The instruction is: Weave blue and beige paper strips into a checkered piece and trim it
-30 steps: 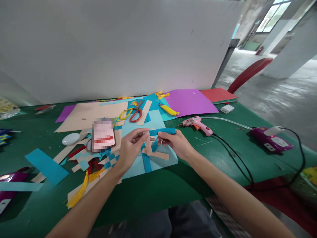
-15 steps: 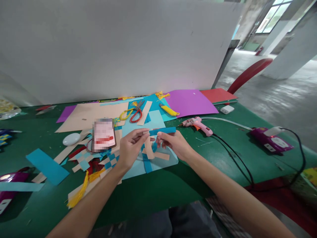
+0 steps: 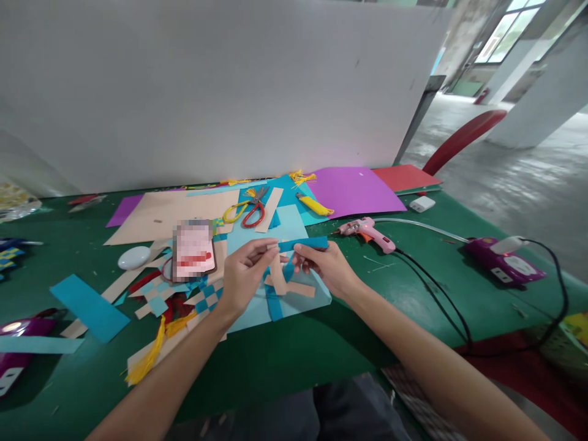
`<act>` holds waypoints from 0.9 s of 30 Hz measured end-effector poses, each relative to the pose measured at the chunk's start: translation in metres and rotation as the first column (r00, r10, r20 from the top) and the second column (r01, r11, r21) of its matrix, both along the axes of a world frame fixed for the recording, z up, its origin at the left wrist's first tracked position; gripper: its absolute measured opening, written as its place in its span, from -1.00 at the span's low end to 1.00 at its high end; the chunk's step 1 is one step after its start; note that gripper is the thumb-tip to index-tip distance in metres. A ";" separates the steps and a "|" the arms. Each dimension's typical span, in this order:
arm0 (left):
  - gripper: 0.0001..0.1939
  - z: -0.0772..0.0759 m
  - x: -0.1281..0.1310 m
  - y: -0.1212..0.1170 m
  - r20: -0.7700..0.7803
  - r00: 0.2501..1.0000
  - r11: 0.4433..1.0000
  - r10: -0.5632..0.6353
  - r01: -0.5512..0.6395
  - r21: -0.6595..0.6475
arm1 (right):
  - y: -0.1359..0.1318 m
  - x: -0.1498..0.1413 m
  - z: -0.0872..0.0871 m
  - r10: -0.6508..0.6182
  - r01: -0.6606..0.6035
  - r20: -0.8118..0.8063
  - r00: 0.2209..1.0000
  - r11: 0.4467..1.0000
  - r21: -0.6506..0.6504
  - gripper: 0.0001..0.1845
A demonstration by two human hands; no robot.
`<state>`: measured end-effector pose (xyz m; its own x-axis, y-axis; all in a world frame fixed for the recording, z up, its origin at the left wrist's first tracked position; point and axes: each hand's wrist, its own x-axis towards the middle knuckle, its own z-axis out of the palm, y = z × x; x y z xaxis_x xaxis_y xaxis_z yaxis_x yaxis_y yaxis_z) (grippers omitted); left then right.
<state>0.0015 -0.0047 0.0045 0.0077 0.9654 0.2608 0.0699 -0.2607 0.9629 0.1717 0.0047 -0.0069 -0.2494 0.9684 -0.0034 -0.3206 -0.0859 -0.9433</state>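
Note:
My left hand (image 3: 244, 277) and my right hand (image 3: 324, 266) meet above a light blue sheet (image 3: 294, 303) on the green table (image 3: 285, 361). Both pinch a small weave of paper strips: a tan strip (image 3: 276, 271) hangs down between the fingers, and a dark blue strip (image 3: 307, 243) runs to the right over my right hand. More tan and blue strips (image 3: 294, 289) lie crossed on the sheet just below the hands.
Red and yellow scissors (image 3: 252, 209) and a yellow cutter (image 3: 313, 204) lie behind the hands. A pink glue gun (image 3: 367, 233) with a black cable lies to the right, a purple device (image 3: 505, 260) further right. Coloured sheets, a checkered weave (image 3: 204, 298) and a phone (image 3: 193, 250) sit left.
The hands have barely moved; the fingers shifted slightly on the strips and the tan strip's hang changed a little.

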 end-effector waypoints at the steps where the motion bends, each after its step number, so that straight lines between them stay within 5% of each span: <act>1: -0.82 0.000 0.000 0.000 -0.001 1.000 1.000 -0.001 0.001 -0.002 | 0.000 0.000 0.000 0.004 -0.004 -0.003 1.000 1.000 0.000 -0.72; 27: -0.78 0.002 0.002 -0.001 -0.082 0.986 0.988 0.148 -0.143 0.057 | -0.001 0.005 0.005 -0.062 0.062 0.002 0.998 0.998 -0.020 -0.66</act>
<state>0.0037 -0.0057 0.0066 -0.1072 0.9434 0.3139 0.1927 -0.2900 0.9374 0.1766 0.0040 -0.0014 -0.1892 0.9817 -0.0228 -0.3248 -0.0845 -0.9420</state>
